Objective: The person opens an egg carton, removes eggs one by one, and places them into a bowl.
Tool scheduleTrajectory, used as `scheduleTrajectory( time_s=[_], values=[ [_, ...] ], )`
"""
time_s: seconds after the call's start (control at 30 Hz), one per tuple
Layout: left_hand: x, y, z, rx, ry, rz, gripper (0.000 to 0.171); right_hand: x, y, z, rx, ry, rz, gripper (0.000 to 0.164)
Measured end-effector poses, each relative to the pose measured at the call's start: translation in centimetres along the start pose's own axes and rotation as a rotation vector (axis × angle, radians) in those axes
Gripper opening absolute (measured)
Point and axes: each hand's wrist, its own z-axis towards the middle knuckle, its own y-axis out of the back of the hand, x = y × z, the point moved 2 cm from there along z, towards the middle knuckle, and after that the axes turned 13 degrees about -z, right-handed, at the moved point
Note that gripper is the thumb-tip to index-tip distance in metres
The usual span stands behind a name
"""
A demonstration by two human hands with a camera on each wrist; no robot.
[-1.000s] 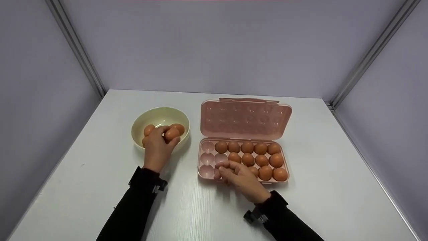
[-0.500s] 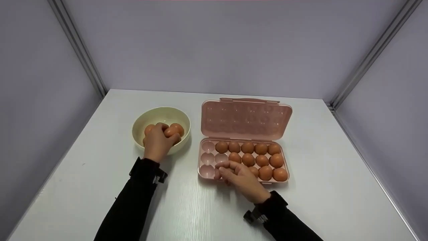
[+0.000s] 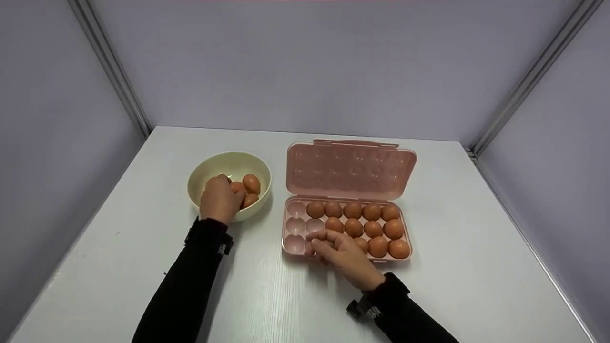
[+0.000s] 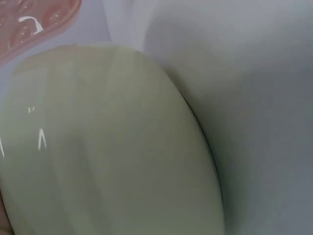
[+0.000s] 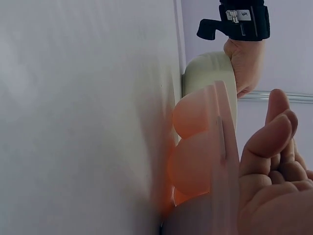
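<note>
My left hand (image 3: pixel 219 200) reaches into a pale green bowl (image 3: pixel 228 162), its thumb and fingers around a brown egg (image 3: pixel 237 186); the fingertips are partly hidden. More brown eggs (image 3: pixel 251 183) lie beside it in the bowl. The bowl's outer wall (image 4: pixel 117 137) fills most of the left wrist view. Over the front left of a pink egg carton (image 3: pixel 284 224) hovers my right hand (image 3: pixel 350 259), fingers loosely bent, holding nothing. Brown eggs (image 3: pixel 373 228) sit in the carton's middle and right cups, while bare cups (image 3: pixel 295 226) show at its left end.
The carton's pink lid (image 3: pixel 350 171) stands raised at the back. Both containers rest on a white table (image 3: pixel 267 300), with grey-lilac panels (image 3: pixel 305 66) rising behind and at the sides. Each wrist wears a black strap (image 3: pixel 207 238) with a small device.
My left hand has lowered into the bowl and shifted left, with an egg between its thumb and fingers. Another egg now shows at the bowl's front right. My right hand stays in place.
</note>
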Motion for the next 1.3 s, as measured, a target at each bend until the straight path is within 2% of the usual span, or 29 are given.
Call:
scheduleTrajectory(
  time_s=[0.23,0.5,0.67,0.77,0.87,0.97,1.1,1.17,1.2,1.3],
  values=[
    [0.2,-0.4,0.3,-0.057,-0.017,0.069,0.02,0.0,0.0,-0.1,0.0,0.001,0.005,0.043],
    [0.2,-0.5,0.2,-0.062,-0.018,0.112,0.03,-0.1,0.0,-0.1,-0.006,-0.001,-0.013,0.045],
    [0.2,-0.5,0.2,-0.062,0.003,0.1,0.028,-0.1,-0.1,-0.1,-0.006,-0.005,-0.018,0.046],
    [0.1,-0.6,0.1,-0.082,-0.031,0.102,0.028,-0.1,-0.1,-0.1,-0.005,-0.006,-0.014,0.047],
    [0.2,-0.8,-0.2,-0.151,-0.122,0.075,0.032,-0.1,-0.1,-0.1,-0.006,-0.006,-0.012,0.046],
    [0.1,-1.1,-0.8,-0.282,-0.276,0.036,0.03,-0.1,-0.1,0.0,-0.008,-0.009,-0.012,0.045],
    [-0.7,-2.0,-2.5,-0.451,-0.515,-0.017,0.022,-0.1,-0.1,-0.1,-0.009,-0.016,-0.008,0.045],
    [-1.6,-2.7,-3.8,-0.462,-0.609,-0.063,0.02,0.0,-0.1,-0.1,-0.008,-0.016,-0.009,0.046],
    [-2.1,-3.2,-4.5,-0.445,-0.65,-0.088,0.019,0.0,-0.1,-0.1,-0.008,-0.017,-0.008,0.046],
    [-3.5,-4.5,-6.9,-0.315,-0.725,-0.124,0.018,0.1,0.0,-0.2,-0.01,-0.014,-0.015,0.047]
  ],
)
